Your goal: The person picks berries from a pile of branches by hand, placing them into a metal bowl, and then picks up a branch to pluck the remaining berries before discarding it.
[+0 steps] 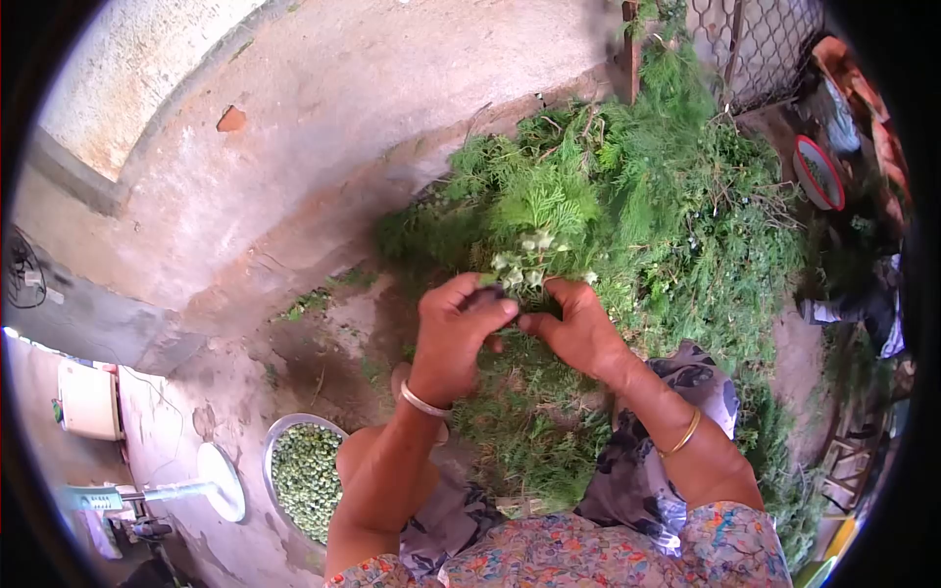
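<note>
Both of my hands meet in front of me at a conifer sprig (529, 265) that bears several pale green cones. My left hand (456, 328) is closed, its thumb and fingers pinched at the sprig's left side, with something dark at the fingertips. My right hand (583, 328) is closed too, thumb and forefinger pressed together at the base of the cones. The stem is mostly hidden by the fingers. Right behind and below the hands spreads a big heap of cut green conifer branches (706, 245).
A round metal basin (272, 470) full of small green cones stands at lower left, near a white fan (223, 480). A plastered wall (323, 127) runs along the far left. At the right is a red-rimmed basin (840, 186); wire mesh (774, 39) stands at the back.
</note>
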### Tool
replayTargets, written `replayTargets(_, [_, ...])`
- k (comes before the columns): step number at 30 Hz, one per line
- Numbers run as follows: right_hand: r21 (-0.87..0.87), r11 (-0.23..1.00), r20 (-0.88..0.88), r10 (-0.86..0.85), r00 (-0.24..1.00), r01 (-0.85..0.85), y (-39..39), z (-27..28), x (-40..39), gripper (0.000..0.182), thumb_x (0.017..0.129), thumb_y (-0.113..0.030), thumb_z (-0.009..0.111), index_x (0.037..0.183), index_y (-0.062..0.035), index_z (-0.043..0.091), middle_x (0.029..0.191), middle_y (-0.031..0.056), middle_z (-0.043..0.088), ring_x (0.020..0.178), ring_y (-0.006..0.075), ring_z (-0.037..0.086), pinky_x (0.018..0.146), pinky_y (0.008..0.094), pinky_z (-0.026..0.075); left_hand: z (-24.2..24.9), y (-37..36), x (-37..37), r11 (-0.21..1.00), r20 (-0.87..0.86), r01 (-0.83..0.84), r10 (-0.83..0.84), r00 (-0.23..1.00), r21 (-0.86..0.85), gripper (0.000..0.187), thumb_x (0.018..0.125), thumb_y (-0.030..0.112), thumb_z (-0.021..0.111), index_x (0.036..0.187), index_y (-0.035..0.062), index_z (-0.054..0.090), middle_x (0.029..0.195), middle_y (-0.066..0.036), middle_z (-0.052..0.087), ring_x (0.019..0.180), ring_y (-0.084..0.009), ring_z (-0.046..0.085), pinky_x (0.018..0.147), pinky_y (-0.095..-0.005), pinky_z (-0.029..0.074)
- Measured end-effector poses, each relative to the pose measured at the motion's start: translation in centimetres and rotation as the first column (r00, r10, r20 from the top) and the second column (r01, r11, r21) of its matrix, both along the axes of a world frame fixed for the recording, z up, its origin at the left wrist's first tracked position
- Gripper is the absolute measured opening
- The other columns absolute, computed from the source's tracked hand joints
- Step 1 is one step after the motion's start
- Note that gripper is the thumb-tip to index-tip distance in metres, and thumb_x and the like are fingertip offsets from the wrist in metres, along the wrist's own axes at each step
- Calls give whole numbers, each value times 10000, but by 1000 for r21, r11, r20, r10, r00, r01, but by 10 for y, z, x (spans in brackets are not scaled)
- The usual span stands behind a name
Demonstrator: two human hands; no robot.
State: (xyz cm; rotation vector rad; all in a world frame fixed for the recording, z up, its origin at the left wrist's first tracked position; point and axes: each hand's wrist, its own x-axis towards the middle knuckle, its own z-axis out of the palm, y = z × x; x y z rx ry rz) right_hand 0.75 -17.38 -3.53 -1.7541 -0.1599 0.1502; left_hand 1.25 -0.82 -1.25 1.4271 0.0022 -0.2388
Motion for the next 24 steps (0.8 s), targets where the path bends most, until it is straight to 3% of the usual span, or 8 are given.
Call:
replayTargets(7, [-196,981,-1,4,1000,-5,1,11,9,159,778,-67,666,866,38,585,668,102,577,639,118,497,597,320,431,4,33,11,956,94,-274,284,954,-100,121,800,20,636,915,-15,623,743,-54,629,585,-85,544,447,-187,378])
replayTargets(8, [-198,980,-7,11,1000,-12,4,10,9,159,778,-67,666,866,38,585,668,102,577,639,118,497,597,320,431,9,32,7,952,186,-298,280,942,75,147,792,20,651,935,-11,631,748,-45,626,600,-81,540,484,-203,406])
replayTargets(9, [-223,975,19,11,1000,-7,6,10,9,158,774,-59,658,871,41,583,683,130,591,633,151,524,603,334,435,7,28,5,951,181,-302,285,941,74,147,792,20,651,935,-11,631,748,-45,626,600,-81,540,484,-203,406])
replayTargets(11, [-249,969,39,17,999,-7,11,4,7,158,770,-51,649,877,44,582,698,157,605,627,184,551,608,349,440,3,18,0,918,573,-276,69,817,284,190,774,16,677,958,-8,637,747,-30,619,643,-73,557,552,-220,454])
replayTargets(14, [-162,987,179,9,984,21,16,-6,5,143,765,-39,622,869,50,581,725,216,608,640,267,603,614,388,451,-7,8,-2,834,612,-275,-92,785,478,303,742,53,701,1028,16,608,776,-87,609,636,-199,592,572,-307,469])
replayTargets(16, [-169,983,-17,68,998,-70,17,-2,5,152,765,-30,602,895,47,591,732,226,608,676,301,633,633,394,468,-14,6,-3,736,659,-337,-191,727,587,359,735,112,694,1063,48,564,780,-138,558,665,-348,573,564,-408,458])
replayTargets(19, [-266,963,144,94,985,-53,19,-2,0,158,766,-31,593,903,47,595,720,216,605,662,292,632,624,392,473,-13,8,-1,737,680,-367,-168,714,567,295,746,105,685,1009,43,567,776,-133,564,653,-332,579,555,-401,455])
replayTargets(24, [-162,976,78,158,984,-144,17,-1,-1,154,754,-40,623,874,52,589,719,206,602,661,251,597,633,377,461,-10,9,-5,719,668,-390,-138,732,576,228,772,50,676,971,-10,584,846,-147,611,672,-279,598,594,-329,478])
